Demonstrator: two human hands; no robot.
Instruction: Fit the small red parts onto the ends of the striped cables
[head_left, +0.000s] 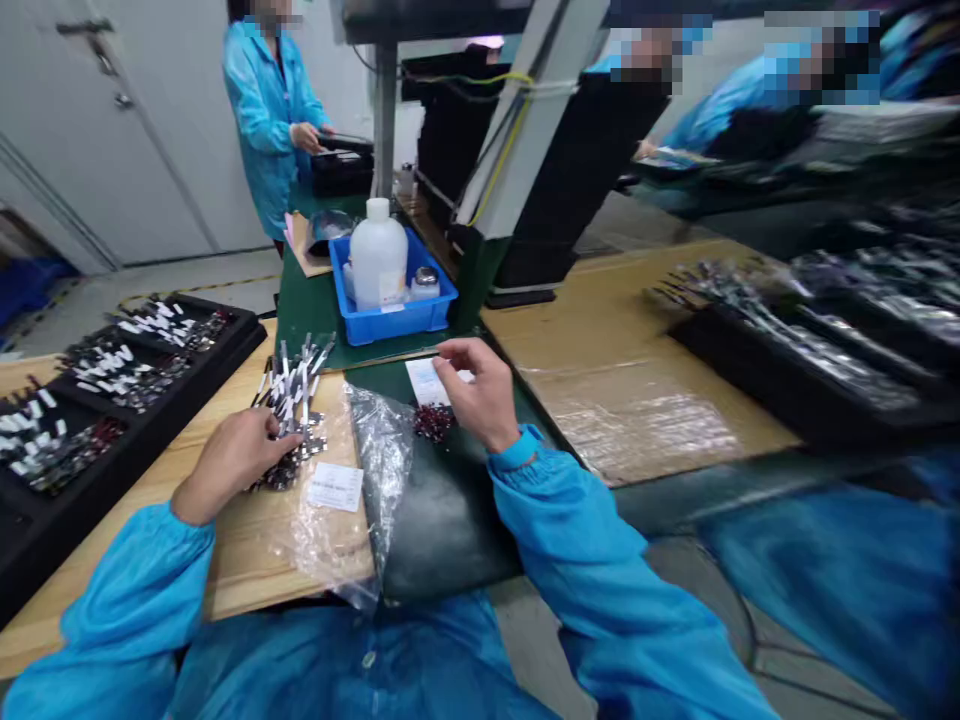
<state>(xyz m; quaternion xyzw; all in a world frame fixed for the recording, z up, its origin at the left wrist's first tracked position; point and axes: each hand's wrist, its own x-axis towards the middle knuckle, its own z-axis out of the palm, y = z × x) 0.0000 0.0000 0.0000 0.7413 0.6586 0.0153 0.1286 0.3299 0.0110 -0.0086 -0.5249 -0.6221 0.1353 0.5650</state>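
My left hand (238, 458) lies at the near left side of a pile of thin flat strips (294, 395) with white, black and metallic ends, probably flex cables. Its fingers are curled and its thumb rests on the pile; what they grip is hidden. My right hand (480, 392) is closed in a pinch above a white printed slip (424, 380) and a small heap of dark red parts (433, 423). Anything between its fingertips is too small to make out. A clear plastic bag (382, 440) with a white label (335, 486) lies between the hands.
Black trays (247, 335) of similar parts stand at the left. A blue bin (394, 322) holds a white bottle (379, 255) and a small jar. Another black tray (757, 370) with strips sits right. Co-workers in blue coats (262, 110) stand or sit beyond.
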